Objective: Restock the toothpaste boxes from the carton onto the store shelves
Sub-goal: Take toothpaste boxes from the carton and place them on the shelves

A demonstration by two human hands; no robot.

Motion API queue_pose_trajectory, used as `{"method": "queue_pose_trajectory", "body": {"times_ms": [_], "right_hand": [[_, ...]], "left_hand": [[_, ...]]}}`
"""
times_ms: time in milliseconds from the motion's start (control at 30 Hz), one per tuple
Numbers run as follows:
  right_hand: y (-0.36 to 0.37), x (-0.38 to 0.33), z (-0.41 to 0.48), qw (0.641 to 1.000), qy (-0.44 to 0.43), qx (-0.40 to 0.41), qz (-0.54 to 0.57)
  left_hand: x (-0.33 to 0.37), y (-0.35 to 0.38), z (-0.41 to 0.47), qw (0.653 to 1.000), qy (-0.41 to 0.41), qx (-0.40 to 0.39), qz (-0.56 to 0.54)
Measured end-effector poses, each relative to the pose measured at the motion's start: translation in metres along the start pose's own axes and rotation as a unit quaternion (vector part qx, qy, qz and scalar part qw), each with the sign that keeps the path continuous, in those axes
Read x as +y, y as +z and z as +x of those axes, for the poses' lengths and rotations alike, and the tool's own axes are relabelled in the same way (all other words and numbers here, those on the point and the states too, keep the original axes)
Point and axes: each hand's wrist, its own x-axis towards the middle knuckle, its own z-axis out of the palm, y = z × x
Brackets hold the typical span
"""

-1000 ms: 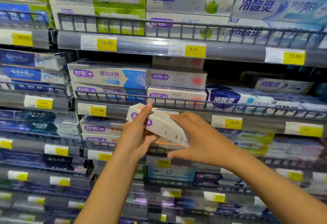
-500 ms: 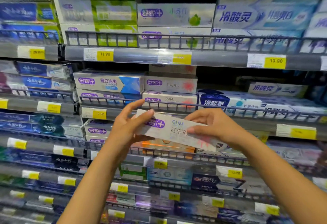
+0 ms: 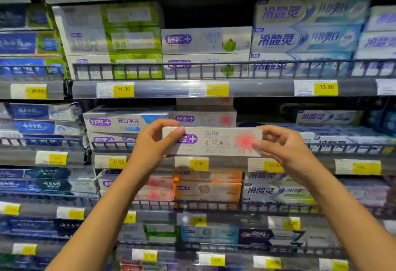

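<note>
I hold a white toothpaste box [image 3: 216, 141] with a purple logo and a red flower level in front of the middle shelf [image 3: 225, 162]. My left hand [image 3: 155, 142] grips its left end and my right hand [image 3: 282, 148] pinches its right end. Right behind it sit matching red-flower boxes [image 3: 205, 117] stacked on that shelf. The carton is out of view.
A wire rail [image 3: 111, 144] runs along each shelf front, above strips of yellow price tags [image 3: 123, 89]. Blue-and-white boxes [image 3: 126, 120] stand left of the matching stack, pale blue ones [image 3: 330, 117] to the right. Orange boxes [image 3: 207, 188] fill the shelf below. A dark gap [image 3: 205, 14] opens above the upper middle stack.
The box has turned from tilted and end-on to level with its front facing me, and it has risen to the middle shelf's rail. The view has tilted upward.
</note>
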Motion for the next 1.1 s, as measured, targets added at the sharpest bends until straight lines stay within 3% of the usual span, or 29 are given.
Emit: {"method": "queue_pose_trajectory", "body": {"times_ms": [67, 133, 300, 500, 767, 1100], "right_hand": [[0.0, 0.001, 0.006, 0.999, -0.007, 0.041, 0.006], [0.0, 0.004, 0.011, 0.997, -0.009, 0.078, 0.005], [0.003, 0.004, 0.015, 0.993, -0.016, 0.12, 0.007], [0.019, 0.012, 0.036, 0.987, -0.004, 0.153, -0.045], [0.026, 0.02, 0.054, 0.98, -0.022, 0.124, -0.151], [0.029, 0.019, 0.068, 0.969, -0.012, 0.118, -0.215]], "left_hand": [[0.003, -0.003, 0.015, 0.992, 0.071, -0.025, 0.1], [0.007, -0.007, 0.03, 0.963, 0.14, -0.058, 0.224], [0.007, -0.015, 0.07, 0.797, 0.338, -0.114, 0.488], [-0.003, -0.019, 0.098, 0.711, 0.372, -0.164, 0.574], [-0.011, -0.031, 0.107, 0.718, 0.336, -0.186, 0.58], [-0.015, -0.04, 0.11, 0.706, 0.352, -0.169, 0.591]]}}
